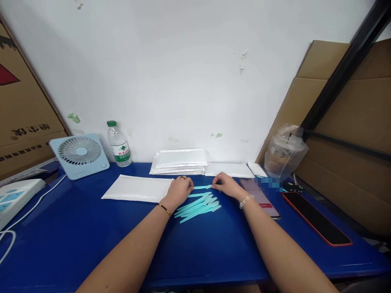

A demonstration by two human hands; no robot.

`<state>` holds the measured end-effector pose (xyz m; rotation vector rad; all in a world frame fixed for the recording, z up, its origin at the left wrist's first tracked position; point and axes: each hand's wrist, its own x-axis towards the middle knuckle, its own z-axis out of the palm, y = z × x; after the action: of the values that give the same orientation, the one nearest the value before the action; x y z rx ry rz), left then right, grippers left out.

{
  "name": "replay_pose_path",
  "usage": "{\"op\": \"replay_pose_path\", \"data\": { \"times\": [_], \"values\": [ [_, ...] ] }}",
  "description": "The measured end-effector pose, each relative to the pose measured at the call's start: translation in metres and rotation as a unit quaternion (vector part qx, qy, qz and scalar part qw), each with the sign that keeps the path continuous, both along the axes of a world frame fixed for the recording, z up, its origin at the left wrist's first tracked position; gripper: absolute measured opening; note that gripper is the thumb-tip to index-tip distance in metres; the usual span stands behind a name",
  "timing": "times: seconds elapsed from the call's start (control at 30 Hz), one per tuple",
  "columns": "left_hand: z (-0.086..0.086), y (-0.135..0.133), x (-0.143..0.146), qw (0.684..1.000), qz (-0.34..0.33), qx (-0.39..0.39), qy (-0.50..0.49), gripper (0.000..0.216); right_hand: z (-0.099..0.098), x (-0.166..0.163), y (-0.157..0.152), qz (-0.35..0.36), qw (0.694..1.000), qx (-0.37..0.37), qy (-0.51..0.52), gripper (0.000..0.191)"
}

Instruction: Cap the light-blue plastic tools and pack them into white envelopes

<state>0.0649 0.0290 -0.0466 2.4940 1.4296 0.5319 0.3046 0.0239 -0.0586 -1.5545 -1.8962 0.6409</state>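
Note:
My left hand [179, 189] and my right hand [226, 185] hold one thin turquoise stick [202, 187] between them, each pinching an end, just above the blue table [91, 236]. A loose pile of several more turquoise sticks [198, 205] lies on the table right below the hands. A white padded envelope [137, 188] lies flat just left of my left hand. A stack of the same white envelopes [180, 161] sits behind the hands by the wall.
A small blue fan [80, 155] and a water bottle [118, 144] stand at the back left. A phone [261, 197] lies by my right wrist, a second phone in an orange case [316, 217] further right. A bagged plastic cup [284, 152] and cardboard stand at the right.

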Motion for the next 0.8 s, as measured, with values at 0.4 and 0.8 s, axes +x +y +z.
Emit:
{"op": "replay_pose_path", "data": {
  "times": [0.4,0.8],
  "values": [
    [0.015,0.008,-0.026,0.988,-0.011,-0.15,-0.015,0.017,0.016,0.02,-0.01,0.077,0.993,-0.08,0.035,0.022],
    [0.026,-0.024,-0.003,0.983,-0.076,-0.156,0.052,0.018,0.022,-0.02,-0.022,0.184,0.982,-0.009,-0.042,0.019]
  ]
}}
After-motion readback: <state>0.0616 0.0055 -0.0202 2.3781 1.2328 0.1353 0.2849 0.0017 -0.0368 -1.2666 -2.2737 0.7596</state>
